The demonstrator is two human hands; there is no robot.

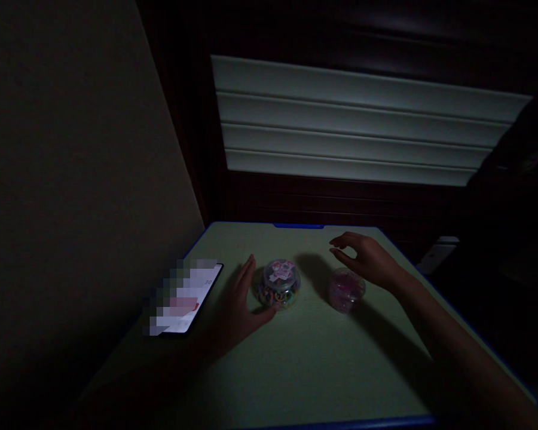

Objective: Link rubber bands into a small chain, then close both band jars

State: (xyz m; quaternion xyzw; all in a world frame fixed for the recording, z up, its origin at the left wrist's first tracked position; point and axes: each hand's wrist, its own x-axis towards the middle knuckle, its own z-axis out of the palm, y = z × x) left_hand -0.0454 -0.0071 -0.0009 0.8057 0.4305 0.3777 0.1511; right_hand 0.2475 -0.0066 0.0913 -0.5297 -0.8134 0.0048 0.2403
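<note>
A clear round jar [280, 285] of small colourful rings, which look like hair ties, stands upright on the table with a pink label on its lid. My left hand [242, 310] is beside it on the left, fingers apart, thumb at the jar's lower front; whether it touches the jar I cannot tell. To the right is a second clear round container [347, 291] with pinkish contents, too dark to make out. Just above and behind that container hovers my right hand [361, 254], fingers curved and apart from the thumb, nothing between them.
Both containers stand on a pale green table [314, 364] with a blue edge. A lit tablet or phone [197, 298] lies at the left, its screen partly blurred. Beyond the right edge is a white object [439, 254]. A wall rises at left, with a dark slatted panel behind.
</note>
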